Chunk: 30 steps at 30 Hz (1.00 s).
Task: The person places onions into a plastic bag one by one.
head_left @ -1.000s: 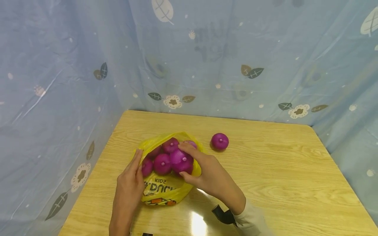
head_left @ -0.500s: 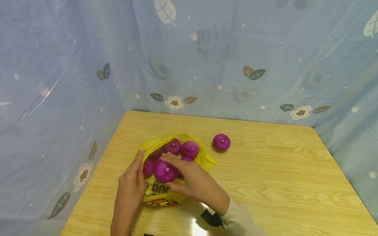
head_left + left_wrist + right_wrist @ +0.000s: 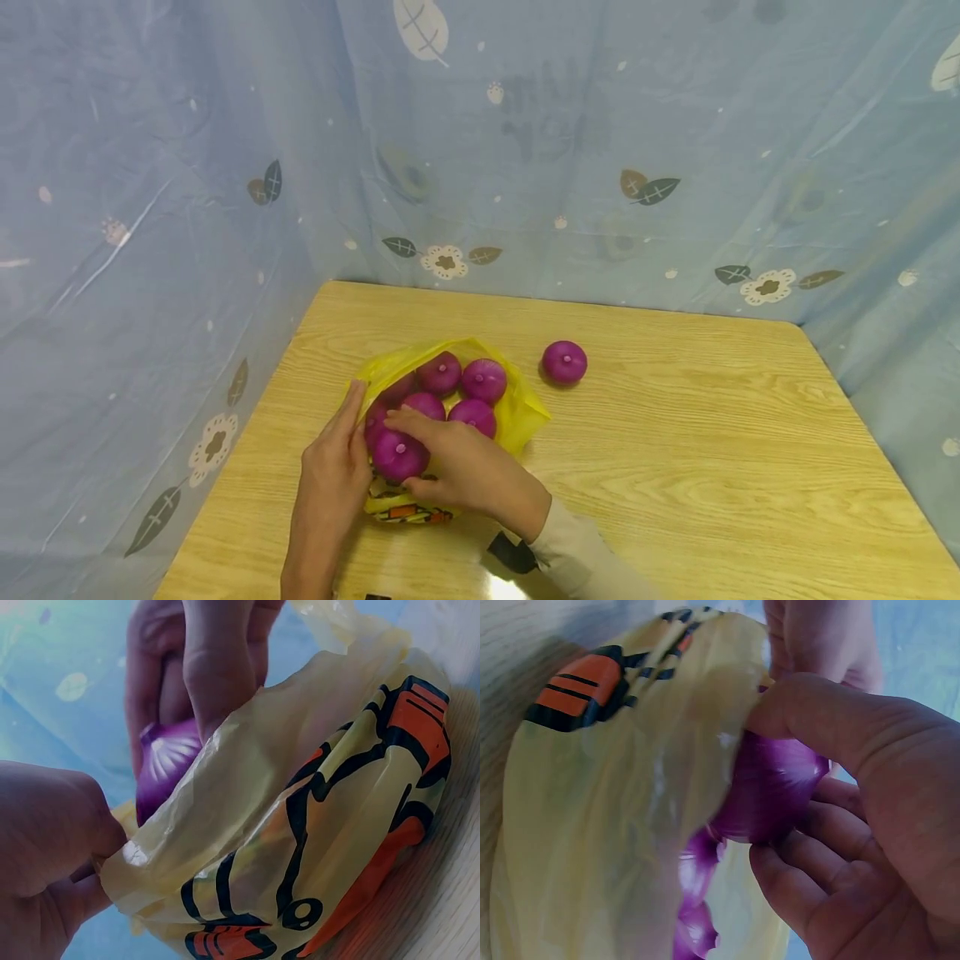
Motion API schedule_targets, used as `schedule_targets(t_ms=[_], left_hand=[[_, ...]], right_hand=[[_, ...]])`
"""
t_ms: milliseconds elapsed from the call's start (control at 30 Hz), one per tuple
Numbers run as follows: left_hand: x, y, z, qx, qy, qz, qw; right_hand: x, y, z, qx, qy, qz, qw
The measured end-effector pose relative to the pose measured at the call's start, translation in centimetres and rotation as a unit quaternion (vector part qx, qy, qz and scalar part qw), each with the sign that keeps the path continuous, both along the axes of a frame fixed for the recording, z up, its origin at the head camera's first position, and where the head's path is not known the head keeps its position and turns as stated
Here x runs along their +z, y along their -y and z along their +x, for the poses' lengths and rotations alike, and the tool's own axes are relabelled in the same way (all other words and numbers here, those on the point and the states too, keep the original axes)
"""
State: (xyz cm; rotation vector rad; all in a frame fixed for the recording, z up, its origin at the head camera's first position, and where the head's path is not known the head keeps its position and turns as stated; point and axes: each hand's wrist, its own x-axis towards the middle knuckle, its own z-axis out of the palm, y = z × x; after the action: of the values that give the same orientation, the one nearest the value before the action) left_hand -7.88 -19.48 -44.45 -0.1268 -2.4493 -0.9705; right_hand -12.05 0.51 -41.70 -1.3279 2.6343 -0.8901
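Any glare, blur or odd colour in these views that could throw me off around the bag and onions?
Head view: sharp, evenly lit; a bright glare patch on the table near the right hand. Left wrist view: dim with a bluish cast, the left hand close and soft, the yellow bag clear. Right wrist view: also bluish, the held purple onion slightly soft.

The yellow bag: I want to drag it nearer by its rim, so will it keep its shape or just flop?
The yellow bag looks like thin, wrinkled film, so it would probably flop. The left hand holds its rim at the mouth, hinting it sags unaided. The purple onions inside are round and may roll out.
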Motion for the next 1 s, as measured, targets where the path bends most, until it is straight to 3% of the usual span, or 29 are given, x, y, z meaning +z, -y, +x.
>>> schedule_targets(t_ms=[367,633,1000], left_hand=[[0.2,0.0,0.1,0.009,0.03,0.003,0.9995],[0.0,-0.1,0.1,0.019,0.029,-0.001,0.9994],[-0.2,0.0,0.2,0.013,0.034,0.004,0.9993]], right_hand=[[-1.3,1.0,-0.2,0.024,0.013,0.044,0.999],[-2.0,1.6,-0.2,0.023,0.021,0.071,0.997],[-3.1,1.9,0.1,0.021,-0.033,0.074,0.996]])
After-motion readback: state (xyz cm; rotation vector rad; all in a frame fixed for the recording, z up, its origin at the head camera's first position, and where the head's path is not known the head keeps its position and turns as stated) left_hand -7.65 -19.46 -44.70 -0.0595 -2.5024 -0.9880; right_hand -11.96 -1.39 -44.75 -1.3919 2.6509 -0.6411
